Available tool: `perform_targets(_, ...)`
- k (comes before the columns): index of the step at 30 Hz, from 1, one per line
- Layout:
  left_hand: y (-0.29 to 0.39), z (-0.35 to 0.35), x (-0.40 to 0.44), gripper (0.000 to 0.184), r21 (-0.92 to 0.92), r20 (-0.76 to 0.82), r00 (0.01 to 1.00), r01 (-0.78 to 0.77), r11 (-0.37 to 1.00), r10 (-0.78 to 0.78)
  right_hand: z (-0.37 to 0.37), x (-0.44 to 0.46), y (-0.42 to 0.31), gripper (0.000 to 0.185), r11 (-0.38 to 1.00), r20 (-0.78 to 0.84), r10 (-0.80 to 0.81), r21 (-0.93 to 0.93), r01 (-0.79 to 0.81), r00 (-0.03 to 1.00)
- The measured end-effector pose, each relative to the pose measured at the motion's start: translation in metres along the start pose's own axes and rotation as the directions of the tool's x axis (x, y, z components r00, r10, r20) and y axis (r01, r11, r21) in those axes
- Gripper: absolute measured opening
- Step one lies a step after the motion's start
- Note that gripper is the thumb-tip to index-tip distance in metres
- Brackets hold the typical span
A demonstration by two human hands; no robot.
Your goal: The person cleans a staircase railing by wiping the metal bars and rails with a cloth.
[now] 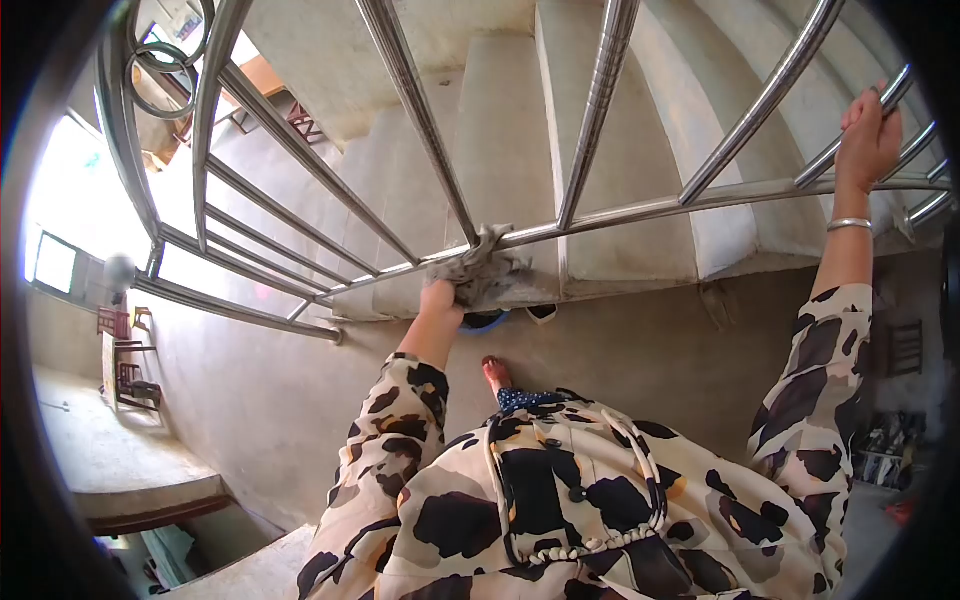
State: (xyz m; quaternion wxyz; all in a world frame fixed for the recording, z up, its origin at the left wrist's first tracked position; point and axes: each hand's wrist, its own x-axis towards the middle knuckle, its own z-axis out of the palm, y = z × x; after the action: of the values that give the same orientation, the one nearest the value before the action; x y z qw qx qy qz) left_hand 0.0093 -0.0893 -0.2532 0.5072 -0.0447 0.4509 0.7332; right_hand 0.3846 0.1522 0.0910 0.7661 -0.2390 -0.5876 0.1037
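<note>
My left hand is closed on a crumpled grey cloth, which wraps over the lower rail of a stainless steel stair railing. The cloth lies at the foot of an upright bar. Far to the right, my right hand is wrapped round another slanted railing bar, just above the lower rail. A silver bangle sits on that wrist.
Concrete steps rise beyond the railing. Below the stair edge, a blue basin is partly hidden by my left hand and the cloth. My bare foot stands on the concrete floor. Wooden chairs are at far left.
</note>
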Motion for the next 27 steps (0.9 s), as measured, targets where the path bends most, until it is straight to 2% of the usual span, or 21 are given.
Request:
perform_targets(1,0.007,-0.006,0.001,0.022,0.000,0.000,1.000,-0.002,1.000,0.002,0.000,0.000,0.000,0.011,1.000,-0.003,-0.011,-0.001,0.011,1.000)
perform_targets(3,0.019,-0.018,-0.001,0.022,-0.201,-0.039,0.989,0.131,0.971,-0.142,0.000,-0.002,0.003,0.012,1.000,0.000,-0.017,0.000,0.017,1.000)
perform_targets(4,0.026,-0.021,0.004,0.023,-0.209,-0.035,0.999,0.007,0.978,-0.015,-0.004,0.000,0.007,0.014,1.000,0.010,-0.007,-0.011,0.007,1.000)
perform_targets(7,0.049,0.004,-0.003,0.023,-0.331,-0.118,0.993,-0.059,0.942,0.021,-0.003,0.000,0.007,0.020,1.000,0.017,0.006,-0.013,-0.006,1.000)
perform_targets(9,0.042,0.023,-0.006,0.023,-0.328,-0.146,0.987,-0.118,0.937,0.073,-0.002,0.000,0.005,0.022,1.000,0.009,0.006,-0.002,-0.006,1.000)
perform_targets(11,0.016,0.024,0.010,0.026,-0.085,-0.087,0.988,-0.132,0.988,0.124,0.000,-0.003,0.002,0.021,0.999,-0.018,0.042,0.014,-0.042,0.999)
perform_targets(12,-0.004,0.030,0.014,0.024,0.190,-0.087,0.945,-0.294,0.937,0.314,0.000,-0.004,0.002,0.021,0.999,-0.012,0.039,0.019,-0.039,0.999)
perform_targets(13,-0.020,0.032,0.023,0.023,0.448,-0.036,0.872,-0.422,0.788,0.487,0.000,-0.003,0.003,0.021,0.999,-0.013,0.032,0.005,-0.032,0.999)
perform_targets(14,-0.029,0.017,0.050,0.023,0.475,-0.063,0.895,-0.361,0.802,0.441,-0.001,-0.003,0.003,0.021,1.000,-0.014,0.026,-0.009,-0.026,1.000)
perform_targets(15,-0.022,0.025,0.038,0.023,0.473,-0.069,0.893,-0.362,0.803,0.444,-0.001,-0.003,0.004,0.021,1.000,-0.010,0.027,-0.003,-0.027,1.000)
perform_targets(17,0.009,0.060,-0.013,0.033,0.221,-0.238,0.951,-0.142,0.965,0.195,-0.001,-0.002,0.005,0.021,0.999,-0.028,0.036,-0.008,-0.036,0.999)
perform_targets(18,0.020,0.064,-0.023,0.030,0.115,-0.328,0.932,-0.122,0.986,0.153,-0.001,-0.002,0.005,0.022,0.999,-0.029,0.041,-0.016,-0.041,0.999)
perform_targets(19,0.031,0.059,-0.030,0.030,0.116,-0.334,0.929,-0.131,0.985,0.163,-0.001,-0.001,0.006,0.022,0.999,-0.030,0.046,-0.005,-0.046,0.999)
perform_targets(21,0.059,0.039,-0.040,0.029,-0.200,0.047,0.989,-0.125,0.972,0.137,-0.004,-0.001,0.006,0.025,0.998,0.013,0.025,-0.056,-0.024,1.000)
perform_targets(24,0.132,0.061,-0.106,0.028,-0.132,0.030,0.887,-0.453,0.882,0.460,-0.007,0.002,0.009,0.025,0.997,0.019,0.050,-0.062,-0.049,0.999)
perform_targets(25,0.156,0.056,-0.113,0.024,-0.103,0.054,0.782,-0.614,0.783,0.621,-0.007,0.002,0.011,0.026,0.995,0.006,0.065,-0.070,-0.064,0.998)
perform_targets(26,0.175,0.080,-0.139,0.023,-0.146,0.032,0.701,-0.702,0.697,0.712,-0.006,0.002,0.010,0.026,0.995,0.012,0.071,-0.069,-0.070,0.997)
perform_targets(27,0.194,0.077,-0.139,0.025,-0.156,0.147,0.563,-0.798,0.581,0.813,-0.004,0.002,0.007,0.026,0.996,0.001,0.064,-0.055,-0.064,0.998)
